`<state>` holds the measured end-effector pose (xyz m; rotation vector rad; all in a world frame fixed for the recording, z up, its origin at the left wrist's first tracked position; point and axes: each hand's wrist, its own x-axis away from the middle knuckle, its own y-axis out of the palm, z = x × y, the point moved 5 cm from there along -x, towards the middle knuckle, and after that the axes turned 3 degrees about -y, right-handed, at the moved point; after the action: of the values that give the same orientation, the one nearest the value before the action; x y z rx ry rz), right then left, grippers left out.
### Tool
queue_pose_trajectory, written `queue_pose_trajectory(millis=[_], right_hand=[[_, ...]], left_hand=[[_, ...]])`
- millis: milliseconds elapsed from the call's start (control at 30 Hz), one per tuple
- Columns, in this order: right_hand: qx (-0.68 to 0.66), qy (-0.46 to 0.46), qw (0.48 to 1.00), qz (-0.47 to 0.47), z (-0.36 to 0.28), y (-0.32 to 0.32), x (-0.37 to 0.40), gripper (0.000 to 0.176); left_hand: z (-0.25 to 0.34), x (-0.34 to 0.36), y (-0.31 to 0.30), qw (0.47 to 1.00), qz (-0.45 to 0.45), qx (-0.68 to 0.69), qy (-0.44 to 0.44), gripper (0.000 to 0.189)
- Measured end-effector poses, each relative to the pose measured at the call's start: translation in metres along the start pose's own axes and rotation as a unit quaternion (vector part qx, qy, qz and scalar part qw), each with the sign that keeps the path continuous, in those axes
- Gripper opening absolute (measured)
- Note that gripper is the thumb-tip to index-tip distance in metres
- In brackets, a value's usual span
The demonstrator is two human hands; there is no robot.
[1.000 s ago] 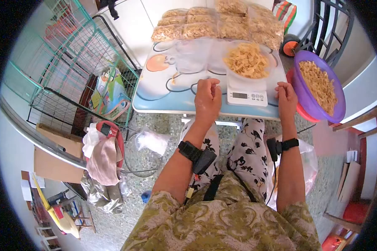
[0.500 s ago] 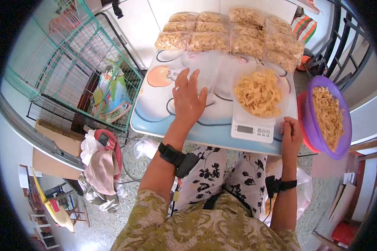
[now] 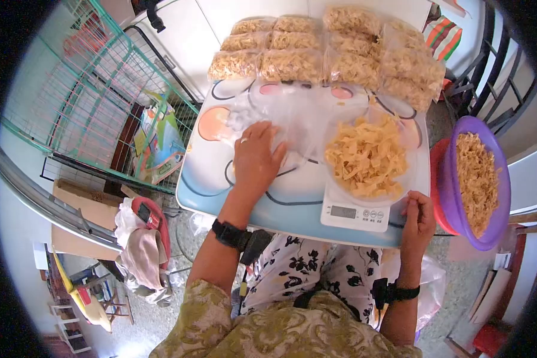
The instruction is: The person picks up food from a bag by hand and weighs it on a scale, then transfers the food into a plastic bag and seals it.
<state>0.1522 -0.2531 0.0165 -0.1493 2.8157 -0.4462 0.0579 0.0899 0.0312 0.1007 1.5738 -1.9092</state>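
My left hand lies over clear plastic bags on the white and blue table, its thumb apart from the fingers; its fingertips touch the plastic. My right hand is loosely curled at the table's right front edge, with nothing visible in it. Between the hands stands a white kitchen scale with a display and buttons. On it sits a clear bowl filled with pale yellow dried strips.
Filled bags of similar strips are stacked in rows along the table's back. To the right, a purple basin holds more strips, with a red basin beneath it. A green wire cage stands at left.
My left hand has come down onto the clear bags, its fingers lower and closer together. My right hand stays curled by the table edge. The whole view has shifted slightly.
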Motion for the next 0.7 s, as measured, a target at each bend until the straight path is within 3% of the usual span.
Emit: queue_pose_trajectory(millis=[267,333,567,700], right_hand=[[0.013,-0.027,0.999,-0.016,-0.002,0.0,-0.001,0.013],[0.003,-0.03,0.999,-0.01,-0.001,0.002,-0.001,0.013],[0.008,-0.035,0.999,-0.014,0.001,0.002,-0.002,0.015],[0.061,-0.083,0.995,-0.011,-0.001,0.002,-0.003,0.015]], left_hand=[[-0.005,0.024,-0.016,0.998,0.041,0.043,-0.014,0.025],[-0.011,0.026,-0.018,0.994,0.081,0.069,-0.017,0.014],[-0.025,0.013,-0.023,0.993,0.086,0.08,-0.017,0.01],[-0.029,0.008,-0.041,0.973,0.166,0.163,-0.003,0.012]])
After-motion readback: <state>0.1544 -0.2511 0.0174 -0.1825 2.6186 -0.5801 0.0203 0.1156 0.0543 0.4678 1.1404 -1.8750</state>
